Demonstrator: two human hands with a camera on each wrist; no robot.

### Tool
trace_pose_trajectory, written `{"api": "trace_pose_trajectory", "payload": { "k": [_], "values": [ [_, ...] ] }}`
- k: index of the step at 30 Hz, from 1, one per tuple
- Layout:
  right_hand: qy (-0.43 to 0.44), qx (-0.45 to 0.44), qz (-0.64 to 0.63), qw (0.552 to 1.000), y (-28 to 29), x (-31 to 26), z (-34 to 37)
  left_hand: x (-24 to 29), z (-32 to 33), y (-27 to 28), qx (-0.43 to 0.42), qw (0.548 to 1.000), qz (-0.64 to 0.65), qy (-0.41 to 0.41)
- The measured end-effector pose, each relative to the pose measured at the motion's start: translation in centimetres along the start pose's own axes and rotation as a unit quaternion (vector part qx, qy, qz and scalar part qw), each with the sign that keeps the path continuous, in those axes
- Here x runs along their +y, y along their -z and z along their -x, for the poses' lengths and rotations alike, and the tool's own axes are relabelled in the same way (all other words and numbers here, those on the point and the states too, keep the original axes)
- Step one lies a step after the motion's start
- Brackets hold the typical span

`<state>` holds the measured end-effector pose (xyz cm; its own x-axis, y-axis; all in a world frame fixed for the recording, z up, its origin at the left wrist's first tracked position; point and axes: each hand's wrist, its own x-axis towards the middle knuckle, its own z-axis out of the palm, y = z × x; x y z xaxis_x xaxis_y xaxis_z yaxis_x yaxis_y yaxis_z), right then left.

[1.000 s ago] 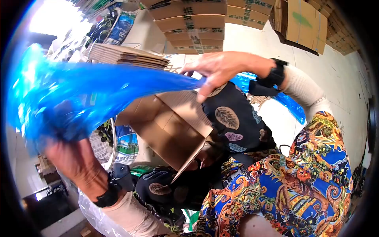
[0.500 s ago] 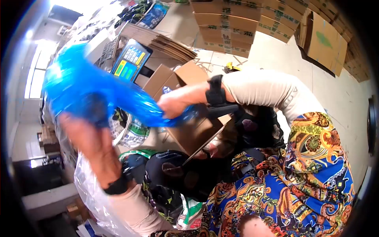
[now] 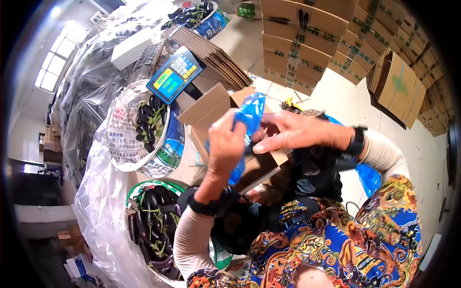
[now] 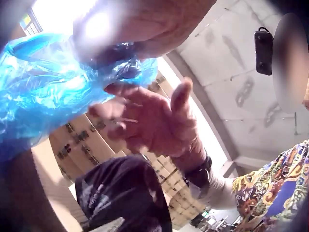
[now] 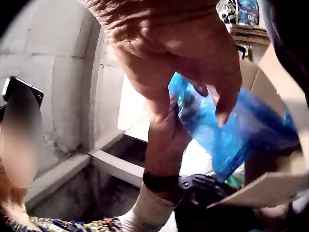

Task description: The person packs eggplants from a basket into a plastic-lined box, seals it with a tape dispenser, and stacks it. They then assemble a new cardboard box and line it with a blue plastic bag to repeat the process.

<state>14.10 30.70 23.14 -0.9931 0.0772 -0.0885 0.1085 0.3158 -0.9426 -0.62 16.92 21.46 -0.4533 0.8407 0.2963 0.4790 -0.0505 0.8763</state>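
My left hand (image 3: 224, 146) grips a thin blue plastic bag (image 3: 253, 106) over an open cardboard box (image 3: 205, 109). Part of the bag bunches up above the fist and part hangs below it. My right hand (image 3: 300, 132) is close beside the bag, its fingers apart and slightly bent. In the left wrist view that same right hand (image 4: 154, 121) shows a spread thumb and fingers with nothing gripped. The crumpled bag (image 5: 241, 130) droops toward the box flaps in the right wrist view. Both hands hide most of the box's inside.
Eggplants fill a basket (image 3: 156, 225) at the lower left and a newspaper-lined sack (image 3: 151, 125) above it. A blue scale display (image 3: 175, 77) stands behind the box. Flattened cartons (image 3: 211, 55) lie behind it, and stacked printed boxes (image 3: 302, 45) rise at the back.
The blue bag, earlier stretched out to the left between both hands, is now gathered over the box. My left hand has come in to the right with it; my right hand has let go.
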Motion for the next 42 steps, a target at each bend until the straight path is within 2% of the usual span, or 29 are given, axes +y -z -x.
{"api": "trace_pose_trajectory", "payload": {
  "k": [1,4,5,7,8,9,11,12,13,14,15,17,19,20,22,23,24,25,27,30,31,32,34,35,37,38,40,41,42],
  "values": [
    [-0.034,0.050,0.048,0.997,-0.3,0.9,0.3,0.0,0.0,-0.6,-0.006,0.998,-0.054,-0.023],
    [0.002,0.137,-0.075,0.988,0.2,1.7,1.7,1.4,1.6,-1.4,-0.010,0.998,-0.052,0.023],
    [-0.020,0.166,-0.135,0.977,0.1,1.0,2.4,1.6,2.0,-1.6,-0.014,0.998,-0.046,0.033],
    [-0.027,0.138,-0.263,0.955,-0.7,0.6,2.2,1.4,2.4,-2.3,-0.026,0.999,-0.007,0.042],
    [-0.049,0.120,-0.302,0.944,-1.1,2.6,1.7,1.4,2.5,-3.2,-0.021,0.999,0.005,0.027],
    [-0.011,0.151,-0.367,0.918,-1.8,2.9,1.0,1.4,2.7,-3.9,-0.017,1.000,0.016,0.014],
    [0.015,0.236,-0.435,0.869,-1.7,2.5,0.1,1.9,3.0,-3.9,-0.034,0.995,0.053,0.075],
    [-0.007,0.266,-0.447,0.854,-1.2,3.3,-0.3,1.8,3.2,-3.6,-0.039,0.991,0.069,0.106],
    [0.009,0.259,-0.470,0.844,-0.6,4.2,-0.6,1.7,3.6,-3.2,-0.047,0.985,0.086,0.139],
    [0.028,0.266,-0.496,0.826,-0.6,4.4,-0.4,1.6,4.0,-2.5,-0.044,0.990,0.050,0.128],
    [0.048,0.274,-0.518,0.809,-0.5,4.0,-0.1,1.2,4.5,-2.4,-0.017,0.979,0.116,0.165],
    [0.045,0.278,-0.517,0.809,-0.3,4.2,0.7,1.3,5.0,-1.2,-0.003,0.985,0.070,0.161],
    [0.029,0.296,-0.445,0.845,-0.4,4.3,1.4,0.6,5.5,-0.5,0.015,0.991,-0.073,0.114],
    [0.037,0.303,-0.409,0.860,-0.6,4.2,1.6,1.0,5.7,-0.4,0.030,0.990,-0.046,0.128],
    [0.057,0.337,-0.346,0.874,-1.0,3.3,2.1,1.4,5.8,1.0,0.049,0.995,-0.061,0.069],
    [0.028,0.331,-0.296,0.896,-0.7,3.2,2.9,1.8,5.8,1.7,0.058,0.995,-0.067,0.038],
    [-0.001,0.322,-0.244,0.915,-0.1,3.3,4.0,3.5,5.8,2.3,0.078,0.989,-0.072,0.101],
    [-0.030,0.311,-0.191,0.930,0.4,3.5,5.1,3.6,6.1,3.0,0.096,0.986,-0.044,0.125],
    [-0.029,0.322,-0.189,0.927,0.3,4.0,6.4,4.4,6.4,3.9,0.090,0.987,0.042,0.123],
    [-0.002,0.314,-0.235,0.920,0.3,5.5,7.7,3.3,7.7,3.7,-0.019,0.989,0.012,0.144],
    [-0.006,0.326,-0.276,0.904,0.4,5.6,7.8,3.0,8.3,3.2,-0.064,0.987,0.004,0.149],
    [-0.007,0.339,-0.317,0.886,0.5,5.3,7.9,2.9,9.0,2.3,-0.125,0.976,-0.068,0.163],
    [-0.004,0.365,-0.391,0.845,0.7,5.8,7.8,1.1,11.4,0.6,-0.231,0.965,-0.055,0.114],
    [-0.009,0.353,-0.411,0.840,0.9,5.7,8.2,0.8,12.2,0.2,-0.285,0.952,-0.061,0.096],
    [-0.001,0.393,-0.414,0.821,0.7,6.1,8.7,1.3,13.3,0.5,-0.230,0.964,-0.085,0.106],
    [0.002,0.391,-0.404,0.827,0.8,6.7,9.3,1.4,13.6,0.7,-0.204,0.968,-0.095,0.111],
    [0.010,0.384,-0.381,0.841,1.3,8.1,10.4,3.3,12.4,3.2,-0.083,0.985,-0.093,0.123],
    [-0.010,0.373,-0.371,0.850,1.2,7.9,10.7,5.5,11.3,4.8,-0.064,0.970,-0.095,0.215],
    [-0.029,0.360,-0.362,0.859,1.1,7.3,10.9,6.1,11.1,6.3,-0.050,0.963,-0.140,0.226]
  ]
}}
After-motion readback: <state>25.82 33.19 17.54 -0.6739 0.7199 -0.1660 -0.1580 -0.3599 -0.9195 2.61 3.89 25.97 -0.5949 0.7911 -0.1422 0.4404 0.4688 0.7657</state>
